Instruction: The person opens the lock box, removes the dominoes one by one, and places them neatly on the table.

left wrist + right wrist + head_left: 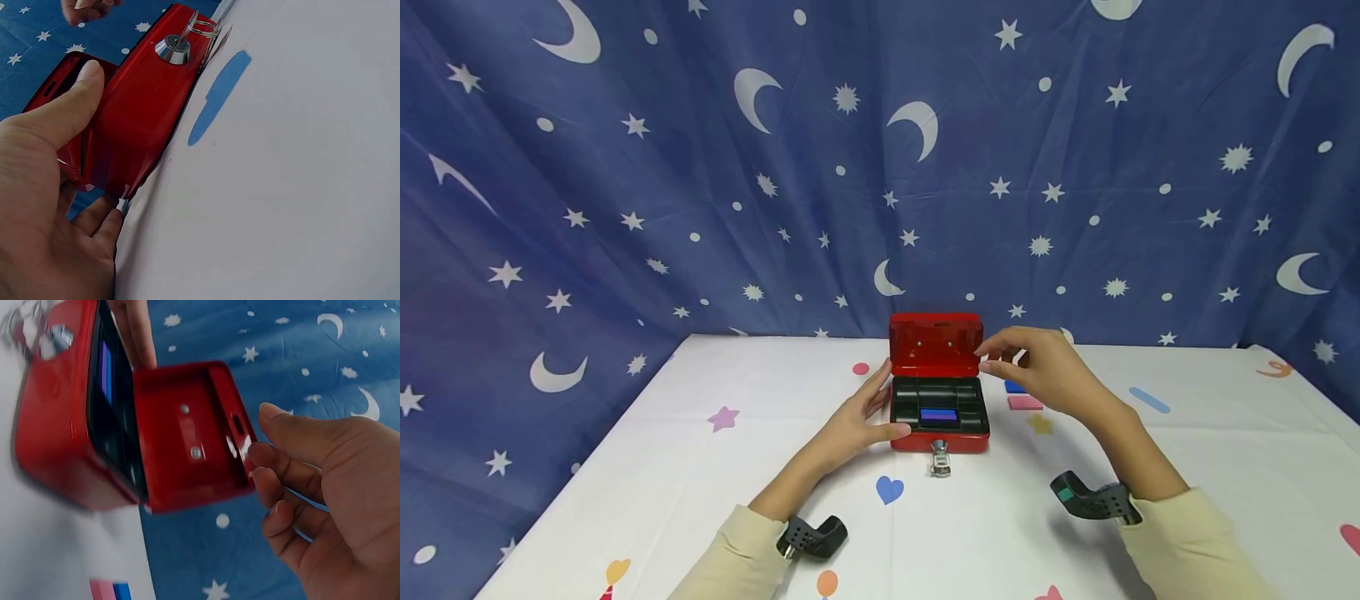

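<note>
A red cash box stands on the table with its lid raised at the back. Inside is a black tray with compartments; a blue and purple piece lies in the front middle one. Keys on a ring hang from the front lock. My left hand holds the box's left side, thumb over the front corner and fingers along the side. At the lid's right edge is my right hand, fingers loosely bent, fingertips right by the rim and nothing between them.
Right of the box, a pink piece and a blue piece lie on the white patterned tablecloth. Behind the table hangs a blue curtain with moons and stars.
</note>
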Motion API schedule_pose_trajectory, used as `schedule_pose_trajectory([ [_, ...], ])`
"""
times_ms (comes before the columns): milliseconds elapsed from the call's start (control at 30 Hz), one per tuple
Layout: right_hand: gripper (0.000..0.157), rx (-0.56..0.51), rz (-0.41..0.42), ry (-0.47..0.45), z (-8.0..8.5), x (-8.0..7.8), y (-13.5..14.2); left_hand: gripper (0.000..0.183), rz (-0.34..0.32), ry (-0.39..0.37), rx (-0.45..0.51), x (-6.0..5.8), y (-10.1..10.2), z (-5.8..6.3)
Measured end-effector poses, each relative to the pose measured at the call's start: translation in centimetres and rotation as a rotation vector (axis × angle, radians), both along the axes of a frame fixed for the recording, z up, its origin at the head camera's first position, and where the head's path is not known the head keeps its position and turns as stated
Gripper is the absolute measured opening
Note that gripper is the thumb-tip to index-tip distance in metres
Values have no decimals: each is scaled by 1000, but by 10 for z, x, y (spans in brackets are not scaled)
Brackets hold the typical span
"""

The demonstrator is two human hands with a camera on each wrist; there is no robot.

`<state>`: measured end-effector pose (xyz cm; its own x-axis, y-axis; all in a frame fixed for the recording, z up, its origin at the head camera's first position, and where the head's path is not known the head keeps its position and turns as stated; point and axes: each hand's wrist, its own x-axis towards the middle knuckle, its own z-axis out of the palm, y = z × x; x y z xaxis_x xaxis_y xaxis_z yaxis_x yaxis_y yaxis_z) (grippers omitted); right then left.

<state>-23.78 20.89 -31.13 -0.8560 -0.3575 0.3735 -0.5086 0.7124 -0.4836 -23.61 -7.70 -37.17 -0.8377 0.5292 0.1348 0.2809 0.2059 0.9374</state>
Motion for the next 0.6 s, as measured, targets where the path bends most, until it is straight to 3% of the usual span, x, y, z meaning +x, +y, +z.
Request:
schedule_pose_trajectory([
  [200,20,-21,51,14,-7,3,-20,93,-14,-6,11,0,1,-1],
  [400,20,-17,118,-42,-21,6,-35,93,-22,-7,5,-1,3,-1],
  [600,18,-3,158,-73,-27,7,-44,94,10,-12,-15,-1,1,-2],
])
